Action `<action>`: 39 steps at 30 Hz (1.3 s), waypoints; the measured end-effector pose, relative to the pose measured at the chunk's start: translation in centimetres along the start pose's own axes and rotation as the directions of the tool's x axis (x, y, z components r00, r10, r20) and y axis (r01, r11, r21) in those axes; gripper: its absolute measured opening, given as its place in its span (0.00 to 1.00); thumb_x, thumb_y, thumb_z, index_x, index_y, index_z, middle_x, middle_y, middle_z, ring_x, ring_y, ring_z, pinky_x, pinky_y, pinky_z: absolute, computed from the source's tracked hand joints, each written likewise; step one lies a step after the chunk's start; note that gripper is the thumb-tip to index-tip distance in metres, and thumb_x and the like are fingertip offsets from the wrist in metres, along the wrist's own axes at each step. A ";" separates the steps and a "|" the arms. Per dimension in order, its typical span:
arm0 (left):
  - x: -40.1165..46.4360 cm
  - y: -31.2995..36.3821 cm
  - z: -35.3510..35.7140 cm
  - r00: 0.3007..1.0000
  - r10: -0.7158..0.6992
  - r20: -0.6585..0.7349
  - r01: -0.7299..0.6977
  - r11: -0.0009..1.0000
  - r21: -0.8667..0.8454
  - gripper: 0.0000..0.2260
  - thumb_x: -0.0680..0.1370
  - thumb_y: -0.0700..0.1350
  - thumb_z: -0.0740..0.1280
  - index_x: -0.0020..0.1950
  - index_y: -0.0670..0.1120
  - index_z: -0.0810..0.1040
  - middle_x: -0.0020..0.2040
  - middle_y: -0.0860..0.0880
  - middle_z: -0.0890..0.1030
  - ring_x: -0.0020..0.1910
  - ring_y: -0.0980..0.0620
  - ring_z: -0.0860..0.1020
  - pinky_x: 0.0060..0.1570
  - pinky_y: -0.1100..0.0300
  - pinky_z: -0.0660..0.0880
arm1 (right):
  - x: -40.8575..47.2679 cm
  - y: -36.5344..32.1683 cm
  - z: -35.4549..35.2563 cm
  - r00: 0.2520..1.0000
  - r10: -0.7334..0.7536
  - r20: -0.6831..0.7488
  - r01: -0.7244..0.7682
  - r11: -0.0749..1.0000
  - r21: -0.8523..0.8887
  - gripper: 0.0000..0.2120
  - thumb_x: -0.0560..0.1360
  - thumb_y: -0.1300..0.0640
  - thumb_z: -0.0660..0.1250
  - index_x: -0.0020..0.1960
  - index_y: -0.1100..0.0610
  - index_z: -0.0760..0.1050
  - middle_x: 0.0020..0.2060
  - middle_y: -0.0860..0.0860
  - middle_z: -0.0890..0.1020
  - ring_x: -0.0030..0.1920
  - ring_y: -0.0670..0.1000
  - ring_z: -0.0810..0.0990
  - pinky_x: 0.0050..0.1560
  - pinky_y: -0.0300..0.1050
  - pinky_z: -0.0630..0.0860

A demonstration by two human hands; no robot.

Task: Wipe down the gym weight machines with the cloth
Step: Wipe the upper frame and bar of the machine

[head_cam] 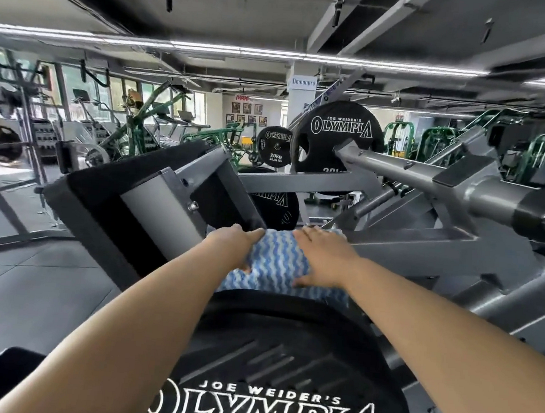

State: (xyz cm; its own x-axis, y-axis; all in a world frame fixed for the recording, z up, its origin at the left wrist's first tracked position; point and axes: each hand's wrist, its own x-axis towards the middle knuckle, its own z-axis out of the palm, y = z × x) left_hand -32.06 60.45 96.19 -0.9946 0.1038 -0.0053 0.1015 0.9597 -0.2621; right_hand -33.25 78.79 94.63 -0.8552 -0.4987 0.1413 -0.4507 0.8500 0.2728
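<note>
So, progress check: honestly looks like early-to-middle going, though there's no real way to tell which surfaces have already had a wipe. The cloth (276,262), blue and white with wavy stripes, is spread on the grey frame (424,247) of a plate-loaded machine, just past the big Olympia plate (271,369) in the foreground. Both hands are on it. The left hand (235,245) rests flat on the cloth's left edge, fingers straight and reaching toward the black pad (102,199) next to it. The right hand (322,259) lies flat on the right side, fingers spread and pressing down. Neither one is gripping, just palms down, the cloth sitting under and between them. My guess is this frame section is mid-wipe, and the bar (398,165), the pad and the green machines (439,138) further back are all left to do.
</note>
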 end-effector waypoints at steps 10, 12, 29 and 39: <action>0.4 -0.5 -0.3 1.000 0.002 0.025 0.001 0.995 -0.096 0.42 0.73 0.55 0.70 0.77 0.54 0.47 0.62 0.43 0.68 0.59 0.43 0.72 0.57 0.51 0.71 | 2.2 -1.4 1.0 0.959 -0.175 -0.221 0.140 0.976 -0.166 0.55 0.65 0.33 0.69 0.76 0.57 0.42 0.67 0.58 0.67 0.64 0.60 0.70 0.61 0.57 0.70; 0.5 -0.5 -0.5 0.999 0.003 0.045 0.002 0.995 -0.100 0.42 0.72 0.55 0.71 0.77 0.54 0.47 0.59 0.44 0.69 0.56 0.45 0.73 0.56 0.52 0.72 | 2.4 -1.5 1.3 0.929 -0.242 -0.279 0.178 0.955 -0.236 0.57 0.65 0.33 0.69 0.76 0.58 0.38 0.70 0.59 0.63 0.63 0.60 0.71 0.58 0.56 0.72; -3.0 -4.6 2.7 0.985 0.120 -0.124 -0.027 0.820 0.572 0.21 0.80 0.45 0.56 0.73 0.46 0.64 0.73 0.48 0.64 0.74 0.51 0.60 0.75 0.52 0.49 | 7.5 -7.6 4.5 0.700 -0.457 -0.549 0.382 0.889 -0.253 0.34 0.69 0.45 0.50 0.68 0.65 0.58 0.56 0.60 0.80 0.47 0.58 0.81 0.43 0.50 0.78; -7.2 -8.4 -3.4 0.908 0.254 -0.333 -0.086 0.891 0.445 0.12 0.66 0.42 0.73 0.49 0.45 0.83 0.48 0.45 0.83 0.49 0.46 0.82 0.49 0.52 0.77 | 8.3 -9.9 4.6 0.521 -0.716 -0.465 0.502 0.697 -0.512 0.32 0.74 0.44 0.45 0.71 0.61 0.65 0.72 0.56 0.65 0.73 0.56 0.61 0.73 0.53 0.47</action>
State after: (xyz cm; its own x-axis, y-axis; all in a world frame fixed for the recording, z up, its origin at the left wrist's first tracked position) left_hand -25.70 52.52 101.67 -0.8701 0.4250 0.2495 0.1666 0.7302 -0.6626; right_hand -37.03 67.06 88.70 -0.0040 -0.9473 0.3204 -0.6124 0.2556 0.7481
